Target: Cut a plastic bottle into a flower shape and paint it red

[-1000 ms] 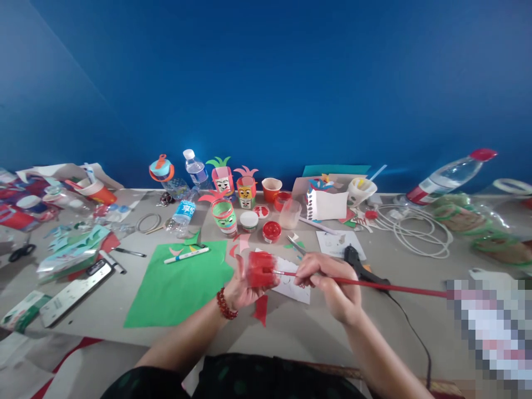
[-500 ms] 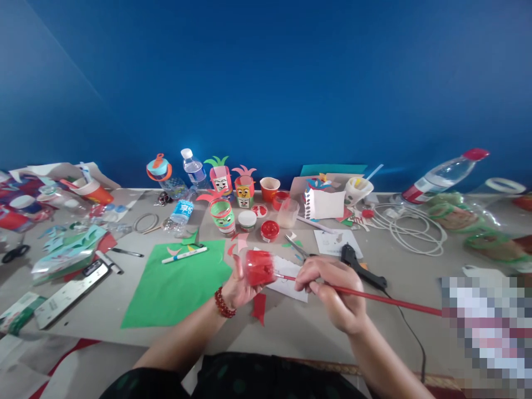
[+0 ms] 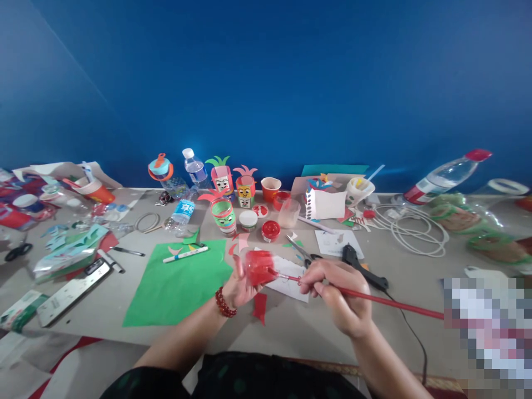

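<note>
Tilted on its side, a clear plastic cup (image 3: 258, 266) coated with red paint rests in my left hand (image 3: 240, 288), thumb and fingers around it. My right hand (image 3: 338, 291) pinches a long red paintbrush (image 3: 390, 301), its tip against the cup's right side. Beyond the cup stands an open jar of red paint (image 3: 271, 230), with its smeared lid (image 3: 260, 211) behind. Under my hands lie a white paper with drawn lines (image 3: 293, 282) and a red paper scrap (image 3: 260, 308). Scissors (image 3: 302, 252) lie just past my right hand.
A green sheet (image 3: 178, 293) with a marker (image 3: 185, 254) lies to the left. Several decorated cups (image 3: 224, 219) and a labelled bottle (image 3: 183, 211) stand behind. At right are a glue gun (image 3: 361, 266), a coiled white cable (image 3: 415, 230) and a leaning bottle (image 3: 444, 177).
My right hand and the brush have shifted slightly to the right. The tip stays at the cup, which my left hand holds in nearly the same place.
</note>
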A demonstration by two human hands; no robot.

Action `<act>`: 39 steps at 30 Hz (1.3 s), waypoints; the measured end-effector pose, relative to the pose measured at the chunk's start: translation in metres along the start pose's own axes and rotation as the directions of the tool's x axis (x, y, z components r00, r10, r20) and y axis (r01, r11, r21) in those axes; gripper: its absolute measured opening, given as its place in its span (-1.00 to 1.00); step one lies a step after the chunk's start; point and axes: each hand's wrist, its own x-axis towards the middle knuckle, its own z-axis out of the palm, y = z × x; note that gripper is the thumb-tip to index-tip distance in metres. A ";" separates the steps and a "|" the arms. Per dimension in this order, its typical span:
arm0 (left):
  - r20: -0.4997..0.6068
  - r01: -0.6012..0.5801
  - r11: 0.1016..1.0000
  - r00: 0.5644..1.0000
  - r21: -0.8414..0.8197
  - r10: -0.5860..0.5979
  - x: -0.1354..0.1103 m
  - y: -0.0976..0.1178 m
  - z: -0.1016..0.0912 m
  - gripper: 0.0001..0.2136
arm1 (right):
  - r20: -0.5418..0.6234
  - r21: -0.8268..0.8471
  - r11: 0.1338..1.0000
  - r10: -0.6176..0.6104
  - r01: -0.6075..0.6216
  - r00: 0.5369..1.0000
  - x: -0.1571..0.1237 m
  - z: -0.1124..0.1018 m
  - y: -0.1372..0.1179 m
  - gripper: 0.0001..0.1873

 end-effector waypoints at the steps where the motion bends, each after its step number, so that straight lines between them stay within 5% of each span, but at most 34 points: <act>1: 0.004 -0.004 1.000 1.000 0.002 0.004 0.000 0.000 0.000 -0.23 | -0.022 -0.013 1.000 -0.004 0.004 1.000 0.000 0.000 0.000 -0.74; 39: -0.020 0.011 0.994 1.000 -0.110 -0.013 0.001 0.003 0.003 -0.29 | -0.027 -0.080 0.989 -0.131 0.128 0.991 -0.004 0.008 -0.005 -0.74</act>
